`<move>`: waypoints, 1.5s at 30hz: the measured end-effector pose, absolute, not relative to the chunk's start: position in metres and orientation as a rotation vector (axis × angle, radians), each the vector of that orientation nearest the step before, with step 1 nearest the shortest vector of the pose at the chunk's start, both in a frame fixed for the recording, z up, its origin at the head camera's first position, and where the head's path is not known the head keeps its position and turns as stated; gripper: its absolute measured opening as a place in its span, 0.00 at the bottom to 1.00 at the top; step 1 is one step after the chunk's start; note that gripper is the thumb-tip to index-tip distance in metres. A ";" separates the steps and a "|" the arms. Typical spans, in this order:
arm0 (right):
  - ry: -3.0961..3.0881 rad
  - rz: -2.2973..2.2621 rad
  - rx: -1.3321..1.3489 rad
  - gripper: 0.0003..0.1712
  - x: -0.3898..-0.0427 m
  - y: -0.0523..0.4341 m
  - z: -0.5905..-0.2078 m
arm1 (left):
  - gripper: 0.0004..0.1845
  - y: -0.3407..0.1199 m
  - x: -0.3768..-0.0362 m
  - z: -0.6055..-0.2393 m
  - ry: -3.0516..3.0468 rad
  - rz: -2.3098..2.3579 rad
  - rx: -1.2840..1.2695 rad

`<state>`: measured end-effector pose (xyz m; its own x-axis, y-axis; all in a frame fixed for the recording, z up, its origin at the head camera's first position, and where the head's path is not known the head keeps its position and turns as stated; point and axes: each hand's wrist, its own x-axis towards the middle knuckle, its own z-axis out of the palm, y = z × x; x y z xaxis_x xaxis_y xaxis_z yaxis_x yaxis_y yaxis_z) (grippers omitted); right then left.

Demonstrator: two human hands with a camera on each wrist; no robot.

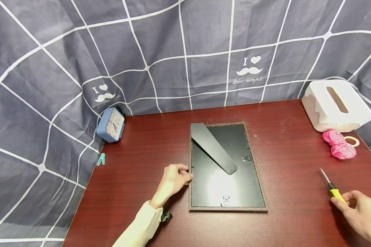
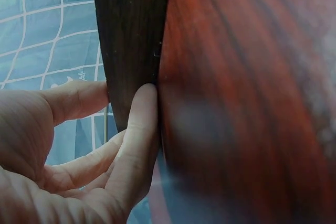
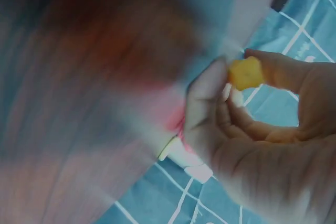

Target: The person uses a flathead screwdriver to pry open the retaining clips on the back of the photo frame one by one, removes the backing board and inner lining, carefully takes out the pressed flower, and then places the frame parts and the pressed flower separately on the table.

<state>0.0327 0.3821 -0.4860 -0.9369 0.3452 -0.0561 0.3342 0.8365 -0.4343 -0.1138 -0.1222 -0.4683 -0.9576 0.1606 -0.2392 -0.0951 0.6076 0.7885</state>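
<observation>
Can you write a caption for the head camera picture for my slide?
Left hand touches the face-down picture frame; right hand holds a yellow-handled screwdriver.

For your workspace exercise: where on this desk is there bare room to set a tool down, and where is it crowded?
Bare wood lies between the clock and the picture frame, above the left hand. More lies between the frame and the screwdriver in the right hand. The far right corner is crowded: tissue box, pink rolls, tape ring.
</observation>
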 end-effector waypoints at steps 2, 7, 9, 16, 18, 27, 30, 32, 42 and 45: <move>-2.983 0.780 -0.540 0.19 0.029 0.377 -0.480 | 0.20 -0.123 -0.114 -0.469 2.550 1.271 0.045; -2.980 1.003 -0.442 0.11 0.016 0.354 -0.460 | 0.20 -0.124 -0.113 -0.470 2.531 1.293 0.036; -2.967 1.085 -0.374 0.10 0.009 0.343 -0.452 | 0.20 -0.124 -0.113 -0.470 2.522 1.302 0.040; -2.899 1.220 0.013 0.10 -0.018 0.299 -0.439 | 0.19 -0.122 -0.114 -0.469 2.506 1.318 0.020; -2.891 1.192 0.118 0.07 -0.027 0.284 -0.435 | 0.19 -0.122 -0.115 -0.469 2.514 1.309 0.023; -2.956 1.188 0.442 0.05 -0.069 0.212 -0.421 | 0.20 -0.125 -0.116 -0.470 2.468 1.346 0.013; -3.014 1.194 0.514 0.07 -0.082 0.192 -0.421 | 0.20 -0.125 -0.116 -0.469 2.452 1.355 -0.007; -3.049 1.186 0.546 0.07 -0.090 0.181 -0.422 | 0.20 -0.125 -0.117 -0.469 2.440 1.360 -0.017; -3.158 1.162 0.668 0.10 -0.118 0.145 -0.433 | 0.20 -0.125 -0.119 -0.470 2.463 1.347 0.002; -3.141 1.170 0.714 0.11 -0.126 0.143 -0.446 | 0.21 -0.126 -0.119 -0.470 2.480 1.341 0.020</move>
